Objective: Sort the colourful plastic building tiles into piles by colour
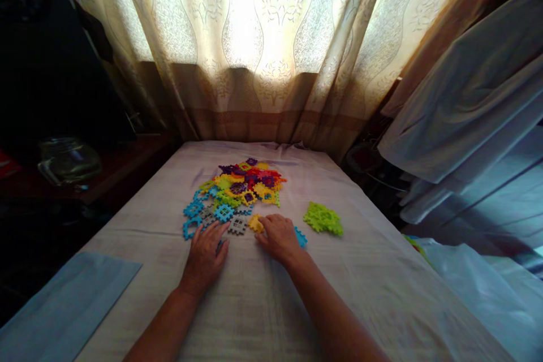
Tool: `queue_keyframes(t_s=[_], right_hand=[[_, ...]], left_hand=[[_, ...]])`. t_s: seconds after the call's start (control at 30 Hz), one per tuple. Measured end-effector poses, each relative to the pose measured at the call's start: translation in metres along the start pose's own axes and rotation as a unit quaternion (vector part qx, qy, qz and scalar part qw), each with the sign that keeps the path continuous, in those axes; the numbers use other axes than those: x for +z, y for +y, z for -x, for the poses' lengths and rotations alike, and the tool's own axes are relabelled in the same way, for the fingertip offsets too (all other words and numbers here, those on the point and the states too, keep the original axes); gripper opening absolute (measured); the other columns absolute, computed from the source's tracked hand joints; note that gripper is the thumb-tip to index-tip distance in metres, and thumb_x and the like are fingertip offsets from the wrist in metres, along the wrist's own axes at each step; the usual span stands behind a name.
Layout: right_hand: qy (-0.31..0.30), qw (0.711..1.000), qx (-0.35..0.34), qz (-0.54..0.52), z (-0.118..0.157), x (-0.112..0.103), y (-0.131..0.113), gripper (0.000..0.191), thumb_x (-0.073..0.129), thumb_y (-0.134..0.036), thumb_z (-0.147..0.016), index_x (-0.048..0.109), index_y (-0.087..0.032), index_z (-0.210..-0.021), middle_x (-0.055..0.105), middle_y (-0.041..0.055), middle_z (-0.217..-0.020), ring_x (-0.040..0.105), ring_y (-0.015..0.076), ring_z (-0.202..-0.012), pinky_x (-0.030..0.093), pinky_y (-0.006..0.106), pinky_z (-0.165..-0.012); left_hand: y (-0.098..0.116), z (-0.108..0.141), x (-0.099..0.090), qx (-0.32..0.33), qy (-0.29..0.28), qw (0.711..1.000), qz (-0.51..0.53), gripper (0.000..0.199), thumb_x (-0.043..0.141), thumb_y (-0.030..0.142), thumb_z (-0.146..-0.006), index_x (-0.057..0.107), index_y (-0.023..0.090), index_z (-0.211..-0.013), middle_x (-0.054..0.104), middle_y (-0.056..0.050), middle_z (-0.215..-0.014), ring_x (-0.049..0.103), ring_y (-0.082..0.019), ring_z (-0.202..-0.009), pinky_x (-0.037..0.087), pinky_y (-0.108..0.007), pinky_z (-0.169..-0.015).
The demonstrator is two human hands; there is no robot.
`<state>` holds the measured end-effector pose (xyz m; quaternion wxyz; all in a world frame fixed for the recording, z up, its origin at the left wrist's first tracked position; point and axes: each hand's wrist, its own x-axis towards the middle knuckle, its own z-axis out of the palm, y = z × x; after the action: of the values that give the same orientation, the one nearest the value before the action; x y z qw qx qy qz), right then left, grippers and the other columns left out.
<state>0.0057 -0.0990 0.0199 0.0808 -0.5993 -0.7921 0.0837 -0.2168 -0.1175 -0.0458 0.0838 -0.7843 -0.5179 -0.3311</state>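
Note:
Interlocking plastic tiles with notched edges lie in a loose multicoloured pile [241, 184] on the bed-like surface. My left hand [206, 254] rests at the near edge of the pile, fingers stretched out, beside a blue tile [192, 228] and a grey tile [237, 224]. A bit of blue shows under its thumb. The fingers of my right hand [279, 236] close on a yellow tile [255, 223], partly hidden by them. Another blue tile [301, 236] shows beyond that hand's right side. Farther right sits a separate bunch of lime green tiles [323, 219].
A pale sheet [254, 305] covers the surface. A blue-grey cloth [72, 300] lies at its left edge. A glass jug [70, 161] stands on a dark table at left. Clothes [462, 96] hang at right, and a patterned curtain [280, 28] hangs behind.

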Motion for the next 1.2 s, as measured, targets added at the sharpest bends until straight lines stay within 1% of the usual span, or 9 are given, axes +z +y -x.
queue_keyframes(t_s=[0.17, 0.37, 0.5, 0.6, 0.77, 0.9, 0.97, 1.07, 1.2], right_hand=[[-0.01, 1.0, -0.008, 0.012, -0.014, -0.003, -0.004, 0.032, 0.055, -0.04, -0.089, 0.066, -0.021, -0.112, 0.067, 0.0124, -0.115, 0.058, 0.0268, -0.109, 0.039, 0.038, -0.088], [-0.009, 0.999, -0.012, 0.029, -0.021, -0.001, -0.006, 0.027, 0.049, -0.035, -0.093, 0.068, -0.019, -0.104, 0.068, 0.0111, -0.111, 0.06, 0.0254, -0.105, 0.041, 0.034, -0.084], [-0.012, 1.0, 0.021, 0.004, -0.028, -0.004, -0.006, 0.03, 0.041, -0.034, -0.097, 0.068, -0.021, -0.101, 0.071, 0.0108, -0.106, 0.064, 0.0231, -0.096, 0.041, 0.031, -0.078], [0.006, 0.999, 0.048, -0.025, -0.037, -0.005, -0.007, 0.03, 0.04, -0.032, -0.097, 0.068, -0.022, -0.1, 0.072, 0.0093, -0.103, 0.065, 0.0208, -0.094, 0.041, 0.028, -0.076], [0.004, 0.995, 0.079, -0.057, -0.053, -0.005, -0.003, 0.029, 0.043, -0.03, -0.095, 0.068, -0.025, -0.109, 0.072, 0.0064, -0.107, 0.064, 0.019, -0.098, 0.041, 0.025, -0.077], [0.008, 0.992, 0.115, -0.044, -0.058, -0.005, 0.001, 0.034, 0.044, -0.028, -0.094, 0.064, -0.022, -0.122, 0.069, 0.0087, -0.116, 0.063, 0.0201, -0.103, 0.042, 0.027, -0.08], [0.042, 0.993, 0.11, -0.028, -0.059, -0.004, 0.0, 0.035, 0.047, -0.028, -0.093, 0.063, -0.021, -0.124, 0.066, 0.0099, -0.12, 0.061, 0.0203, -0.106, 0.042, 0.028, -0.085], [0.098, 0.993, 0.067, -0.008, -0.061, 0.001, -0.011, 0.029, 0.051, -0.028, -0.092, 0.068, -0.023, -0.115, 0.065, 0.0089, -0.118, 0.058, 0.0199, -0.107, 0.039, 0.028, -0.09], [0.091, 0.996, 0.008, 0.008, -0.069, 0.008, -0.035, 0.023, 0.056, -0.032, -0.091, 0.071, -0.024, -0.107, 0.067, 0.0075, -0.11, 0.057, 0.0208, -0.105, 0.039, 0.029, -0.088]], left_hand=[[-0.001, 0.001, 0.001, -0.001, 0.01, 1.0, 0.0, 0.038, 0.045, 0.027, -0.092, 0.057, 0.023, -0.127, 0.069, -0.009, -0.12, 0.06, -0.024, -0.118, 0.037, -0.052, -0.108], [0.0, 0.0, 0.001, -0.005, 0.017, 1.0, -0.005, 0.037, 0.044, 0.026, -0.092, 0.057, 0.022, -0.126, 0.07, -0.009, -0.117, 0.061, -0.024, -0.115, 0.039, -0.052, -0.107], [0.0, -0.001, 0.0, -0.019, 0.028, 0.999, -0.005, 0.036, 0.044, 0.027, -0.092, 0.057, 0.021, -0.125, 0.07, -0.009, -0.117, 0.062, -0.024, -0.114, 0.041, -0.051, -0.104], [0.0, -0.003, -0.001, -0.044, 0.033, 0.998, 0.003, 0.034, 0.045, 0.028, -0.092, 0.059, 0.022, -0.123, 0.07, -0.009, -0.117, 0.062, -0.024, -0.113, 0.042, -0.05, -0.104], [-0.002, -0.004, 0.0, -0.091, 0.044, 0.995, 0.026, 0.032, 0.048, 0.029, -0.09, 0.063, 0.022, -0.118, 0.07, -0.008, -0.115, 0.063, -0.024, -0.111, 0.044, -0.048, -0.103], [-0.007, -0.004, 0.002, -0.125, 0.064, 0.989, 0.051, 0.033, 0.05, 0.028, -0.088, 0.064, 0.02, -0.117, 0.07, -0.009, -0.114, 0.063, -0.024, -0.109, 0.046, -0.048, -0.101], [-0.008, -0.005, 0.003, -0.141, 0.075, 0.985, 0.061, 0.033, 0.05, 0.028, -0.087, 0.065, 0.019, -0.116, 0.07, -0.01, -0.114, 0.063, -0.026, -0.11, 0.047, -0.049, -0.099], [-0.009, -0.006, 0.004, -0.157, 0.084, 0.981, 0.073, 0.033, 0.05, 0.028, -0.087, 0.065, 0.019, -0.115, 0.07, -0.011, -0.114, 0.063, -0.026, -0.11, 0.047, -0.051, -0.1], [-0.008, -0.007, 0.003, -0.17, 0.092, 0.977, 0.089, 0.032, 0.051, 0.026, -0.086, 0.065, 0.02, -0.114, 0.07, -0.01, -0.114, 0.063, -0.025, -0.11, 0.048, -0.049, -0.099]])
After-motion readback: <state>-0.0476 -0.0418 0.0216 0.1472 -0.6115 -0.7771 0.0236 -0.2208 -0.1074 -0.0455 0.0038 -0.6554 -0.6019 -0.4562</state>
